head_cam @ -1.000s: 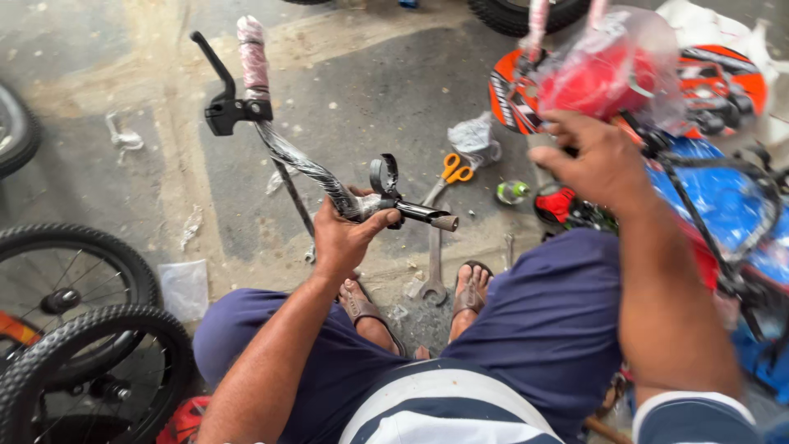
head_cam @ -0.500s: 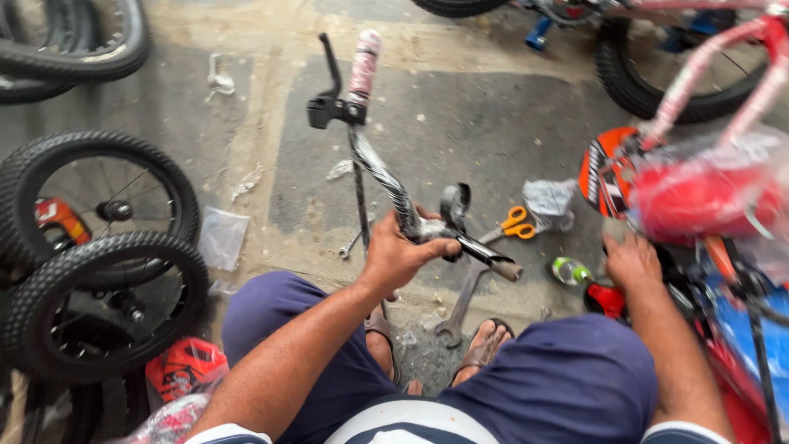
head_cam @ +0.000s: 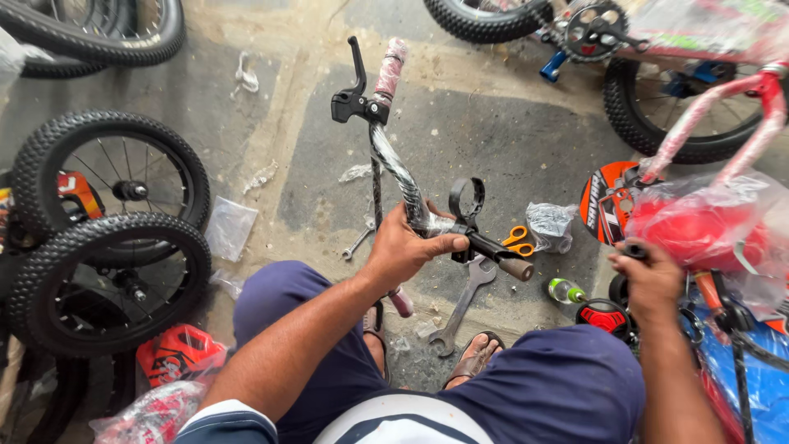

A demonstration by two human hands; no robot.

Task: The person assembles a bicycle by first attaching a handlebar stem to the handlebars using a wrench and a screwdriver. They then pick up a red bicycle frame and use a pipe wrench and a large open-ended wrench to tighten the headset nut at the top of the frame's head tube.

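Observation:
My left hand (head_cam: 403, 247) grips a small bicycle handlebar (head_cam: 394, 164) wrapped in plastic, held upright over my lap. Its top end carries a black brake lever (head_cam: 352, 86) and a pink grip (head_cam: 389, 70). A black clamp ring (head_cam: 466, 199) and a stem (head_cam: 497, 251) stick out beside my fingers. My right hand (head_cam: 649, 279) rests at the right on a red, plastic-wrapped bicycle part (head_cam: 699, 226), fingers curled around a dark piece there.
On the concrete floor lie a large wrench (head_cam: 460, 308), a smaller wrench (head_cam: 359, 243), orange scissors (head_cam: 518, 240), a crumpled plastic bag (head_cam: 549, 226) and a small green bottle (head_cam: 565, 290). Small knobby wheels (head_cam: 107, 279) stand at left. A child's bicycle (head_cam: 657, 82) is at top right.
The view has swung left and down. My right hand has come down from the red wrapped part to its lower edge. My left hand keeps hold of the handlebar.

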